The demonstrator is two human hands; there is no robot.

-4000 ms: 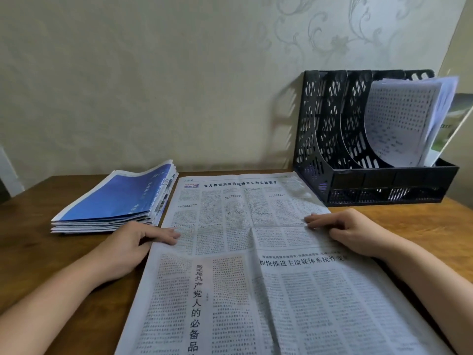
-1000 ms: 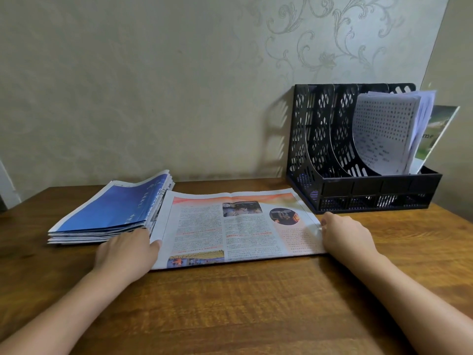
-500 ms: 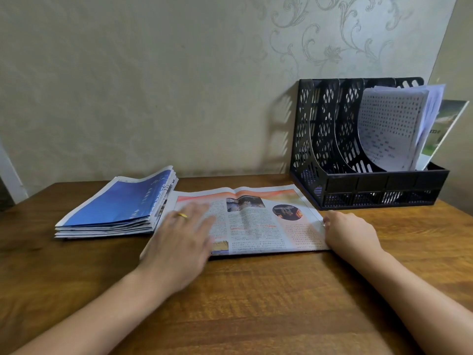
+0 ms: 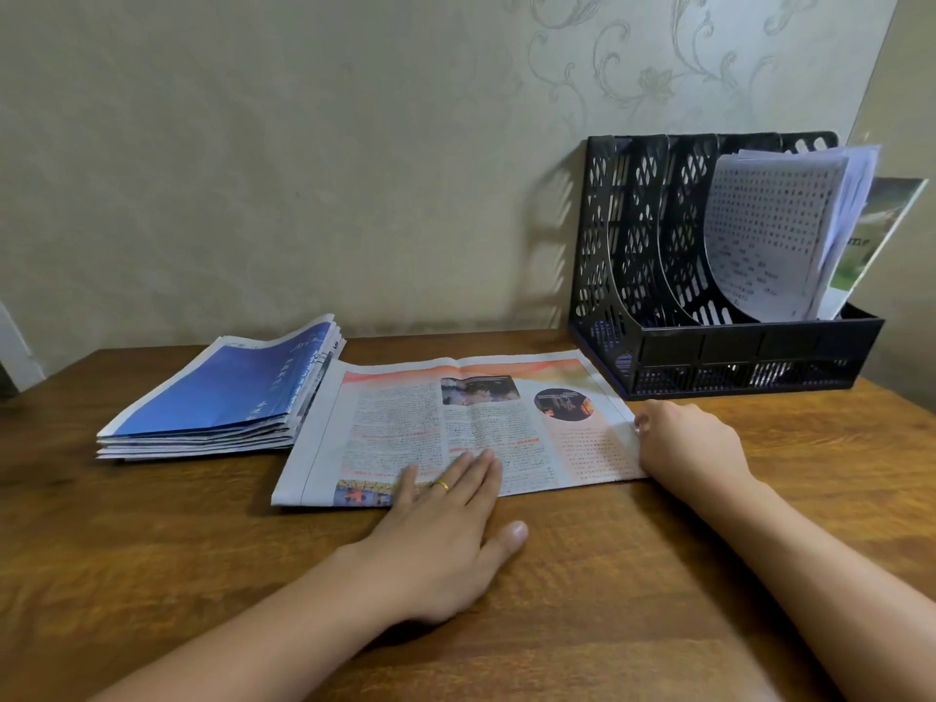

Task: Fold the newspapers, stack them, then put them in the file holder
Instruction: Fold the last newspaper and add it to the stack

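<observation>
A newspaper [image 4: 456, 423] folded once lies flat mid-table, its coloured page up. My left hand [image 4: 445, 529], with a gold ring, lies flat with straight fingers over the paper's near edge. My right hand [image 4: 684, 443] sits at the paper's right edge with fingers curled down; whether it pinches the edge is hidden. A stack of folded newspapers [image 4: 228, 397] with a blue top page lies to the left. The black mesh file holder [image 4: 709, 347] stands at the back right.
The wooden table [image 4: 557, 600] meets a patterned wall behind. The holder's right slots hold white printed sheets [image 4: 770, 235] and a green-covered booklet [image 4: 881, 230]; its left slots show no papers. A white edge shows at the far left.
The open newspaper was folded in half away from me. Since then my left hand has slid rightward along the near edge; my right hand stays at the right edge.
</observation>
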